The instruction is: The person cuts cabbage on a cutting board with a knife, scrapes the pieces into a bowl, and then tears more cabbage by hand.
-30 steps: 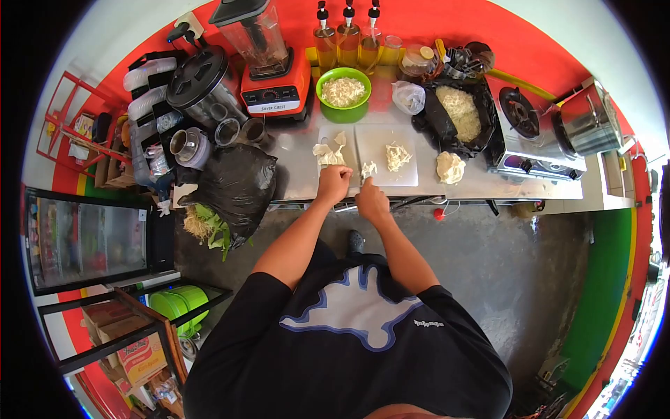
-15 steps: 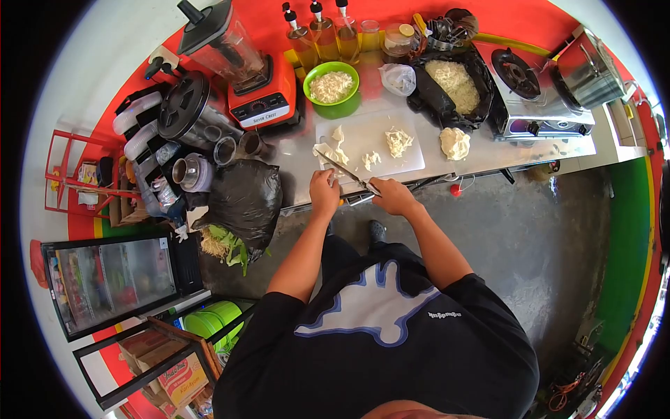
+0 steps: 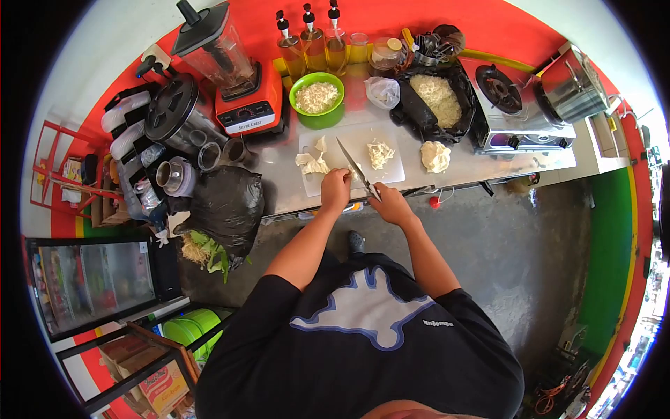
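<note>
My right hand is closed round the handle of a long kitchen knife, its blade slanting up and left over a white cutting board. At the board's front edge my left hand has its fingers curled together beside the blade, near a few small white bits. Whatever they pinch is hidden. Pale, cabbage-like leaf pieces lie on the left of the board. A chopped white pile sits right of the blade. On the steel counter, a larger pale lump rests right of the board.
Behind the board stands a green bowl of chopped white food. A red blender and a black plastic bag are left. To the right are an open black bag of pale shreds and a gas stove.
My left hand has moved right, from the leaf pieces toward the small bits. The knife has swung right and points more steeply away from me. The whole view has shifted slightly.
</note>
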Available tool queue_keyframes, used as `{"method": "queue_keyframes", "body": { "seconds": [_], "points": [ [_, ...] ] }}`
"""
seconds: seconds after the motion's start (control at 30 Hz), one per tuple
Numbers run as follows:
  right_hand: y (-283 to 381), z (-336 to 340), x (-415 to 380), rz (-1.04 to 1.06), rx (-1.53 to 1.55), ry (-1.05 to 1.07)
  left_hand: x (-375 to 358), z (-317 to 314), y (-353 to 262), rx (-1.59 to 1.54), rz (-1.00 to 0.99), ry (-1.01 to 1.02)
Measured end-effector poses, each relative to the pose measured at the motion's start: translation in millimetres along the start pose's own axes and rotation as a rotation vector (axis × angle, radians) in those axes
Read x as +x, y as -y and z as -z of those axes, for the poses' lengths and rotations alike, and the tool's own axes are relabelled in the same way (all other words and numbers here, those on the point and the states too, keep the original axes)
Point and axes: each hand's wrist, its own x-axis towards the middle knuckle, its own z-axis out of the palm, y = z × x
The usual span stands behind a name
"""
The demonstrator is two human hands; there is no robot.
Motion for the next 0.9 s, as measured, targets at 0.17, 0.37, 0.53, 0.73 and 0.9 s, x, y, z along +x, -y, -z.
{"method": "queue_keyframes", "body": {
  "seconds": [0.17, 0.37, 0.53, 0.73, 0.9],
  "points": [
    [2.0, 2.7, 2.1, -0.004, -0.08, 0.032, 7.9, 0.9, -12.1, -0.015, 0.098, 0.108],
    [18.5, 2.4, 7.0, -0.056, -0.222, 0.13, 5.1, 2.0, -16.3, 0.11, -0.027, 0.08],
    [21.8, -6.4, 9.9, -0.099, -0.267, 0.183, 2.8, 1.4, -16.8, 0.153, -0.043, 0.092],
    [32.5, -19.1, 21.5, -0.136, -0.373, 0.227, 3.9, 0.1, -14.5, 0.123, 0.004, 0.025],
    [38.0, -10.0, 35.2, -0.168, -0.4, 0.268, -0.2, 2.7, -13.0, 0.091, 0.006, 0.009]
  ]
}}
